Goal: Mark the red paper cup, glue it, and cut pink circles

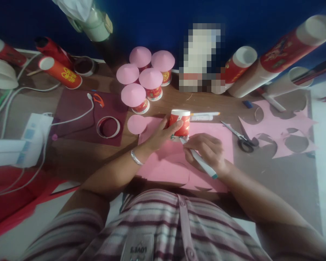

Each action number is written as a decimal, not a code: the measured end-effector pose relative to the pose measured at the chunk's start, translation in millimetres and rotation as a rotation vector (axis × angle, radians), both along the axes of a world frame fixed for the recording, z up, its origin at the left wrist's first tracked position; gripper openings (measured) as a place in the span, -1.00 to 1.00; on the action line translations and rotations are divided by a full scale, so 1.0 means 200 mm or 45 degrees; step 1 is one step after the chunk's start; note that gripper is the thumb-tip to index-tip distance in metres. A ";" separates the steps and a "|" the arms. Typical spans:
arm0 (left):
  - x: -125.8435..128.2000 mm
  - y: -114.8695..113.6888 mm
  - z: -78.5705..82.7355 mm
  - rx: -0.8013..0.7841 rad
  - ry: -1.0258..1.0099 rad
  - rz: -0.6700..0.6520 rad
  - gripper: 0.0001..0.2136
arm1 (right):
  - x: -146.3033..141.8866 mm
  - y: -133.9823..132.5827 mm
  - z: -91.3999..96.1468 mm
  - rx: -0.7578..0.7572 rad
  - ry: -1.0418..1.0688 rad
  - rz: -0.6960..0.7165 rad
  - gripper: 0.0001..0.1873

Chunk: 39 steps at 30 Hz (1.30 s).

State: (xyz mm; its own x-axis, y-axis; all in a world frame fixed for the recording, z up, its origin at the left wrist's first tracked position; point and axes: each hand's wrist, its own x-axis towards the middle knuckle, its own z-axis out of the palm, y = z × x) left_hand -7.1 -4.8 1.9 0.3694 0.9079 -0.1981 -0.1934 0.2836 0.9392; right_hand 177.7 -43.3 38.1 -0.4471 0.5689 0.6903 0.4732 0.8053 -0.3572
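A red paper cup with a white rim and gold print is held over pink paper. My left hand is closed around the cup's left side, thumb across its front. In my right hand is a white marker with a teal end, gripped like a pen. Its tip points at the cup's lower edge; whether it touches I cannot tell. Just beyond lie an orange-and-white pen and a white pen. A pink paper disc is left of the cup.
Several red cups topped with pink paper cones stand at the back. Scissors and cut pink scraps lie right. Left are a tape roll, an orange cutter, a white cable and a power strip.
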 end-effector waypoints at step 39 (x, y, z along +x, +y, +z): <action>0.00 -0.01 0.04 -0.073 -0.033 0.022 -0.71 | 0.02 0.02 0.01 0.041 -0.022 -0.079 -0.78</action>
